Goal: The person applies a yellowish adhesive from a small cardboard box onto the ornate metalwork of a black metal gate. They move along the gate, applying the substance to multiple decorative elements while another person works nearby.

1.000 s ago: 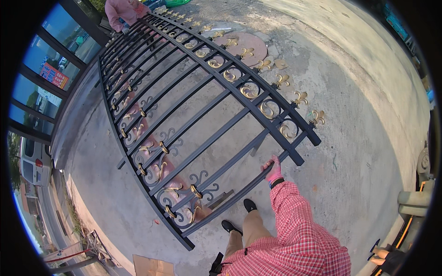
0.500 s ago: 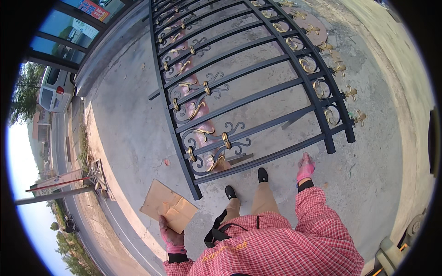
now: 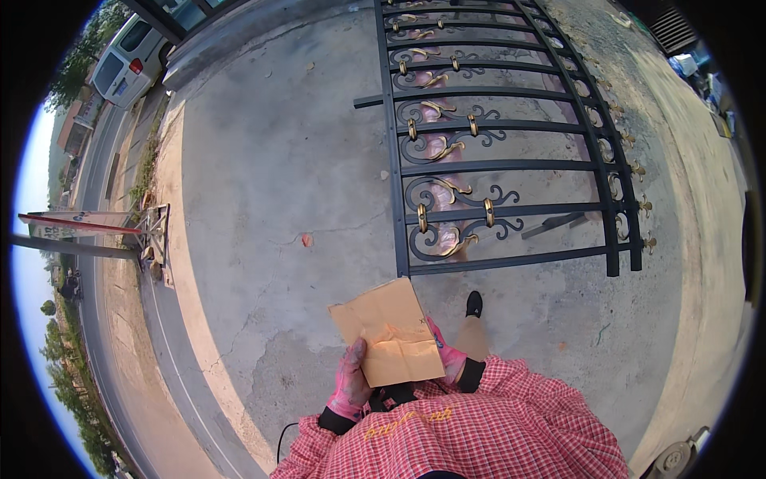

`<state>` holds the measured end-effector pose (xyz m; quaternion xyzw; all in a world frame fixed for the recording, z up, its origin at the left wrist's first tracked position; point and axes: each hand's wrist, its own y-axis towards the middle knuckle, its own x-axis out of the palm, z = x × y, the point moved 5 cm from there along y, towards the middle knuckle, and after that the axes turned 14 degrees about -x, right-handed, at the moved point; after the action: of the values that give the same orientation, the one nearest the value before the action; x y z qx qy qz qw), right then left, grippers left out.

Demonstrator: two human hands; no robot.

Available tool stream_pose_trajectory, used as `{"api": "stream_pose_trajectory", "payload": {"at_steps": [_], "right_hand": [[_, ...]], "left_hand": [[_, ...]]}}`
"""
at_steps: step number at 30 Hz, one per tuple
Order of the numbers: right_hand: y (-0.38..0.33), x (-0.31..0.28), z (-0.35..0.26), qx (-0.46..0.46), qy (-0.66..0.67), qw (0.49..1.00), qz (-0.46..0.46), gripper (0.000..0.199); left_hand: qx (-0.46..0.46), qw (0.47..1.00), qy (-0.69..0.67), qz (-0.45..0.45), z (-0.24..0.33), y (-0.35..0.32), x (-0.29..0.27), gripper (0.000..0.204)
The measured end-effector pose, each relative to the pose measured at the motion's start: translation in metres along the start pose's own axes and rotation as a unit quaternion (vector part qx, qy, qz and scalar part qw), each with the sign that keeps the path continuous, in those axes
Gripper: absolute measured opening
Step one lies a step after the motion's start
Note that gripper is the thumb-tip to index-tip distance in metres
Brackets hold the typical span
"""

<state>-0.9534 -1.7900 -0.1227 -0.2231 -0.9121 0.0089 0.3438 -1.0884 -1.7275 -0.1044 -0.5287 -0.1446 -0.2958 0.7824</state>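
A creased piece of brown cardboard [image 3: 388, 331] with a golden smear across its middle is in front of my body. My left hand [image 3: 351, 379], in a stained pink glove, is closed on its lower left edge, the thumb on the face. At the right edge is my right hand [image 3: 448, 351], also pink-gloved; its fingers are mostly hidden behind the board, and it appears to grip that edge. Just beyond lies a black metal fence panel [image 3: 503, 168] with gold-coloured scrolls, collars and spear-like finials. The cardboard's top edge is close to the panel's near left corner.
Grey concrete floor [image 3: 263, 176] stretches left of the panel. A pinkish strip [image 3: 437, 148] runs beneath the scrolls. A white van [image 3: 132, 60] stands at the far left, beside a road with a sign [image 3: 80, 223]. Assorted items [image 3: 702, 80] lie at the far right.
The cardboard and my left hand have moved right and in front of my body. My right hand has come from near the panel's right corner to the cardboard. The view has swung left.
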Motion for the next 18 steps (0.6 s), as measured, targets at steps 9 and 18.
{"api": "stream_pose_trajectory", "payload": {"at_steps": [9, 18], "right_hand": [[-0.009, 0.084, 0.061, 0.274, 0.402, 0.873, -0.024, 0.046], [0.082, 0.063, 0.041, 0.079, 0.223, 0.972, 0.01, 0.05]], "left_hand": [[-0.038, 0.999, 0.004, -0.028, 0.054, -0.04, -0.068, 0.058], [-0.044, 0.999, -0.008, -0.01, 0.105, -0.023, -0.062, 0.061]]}}
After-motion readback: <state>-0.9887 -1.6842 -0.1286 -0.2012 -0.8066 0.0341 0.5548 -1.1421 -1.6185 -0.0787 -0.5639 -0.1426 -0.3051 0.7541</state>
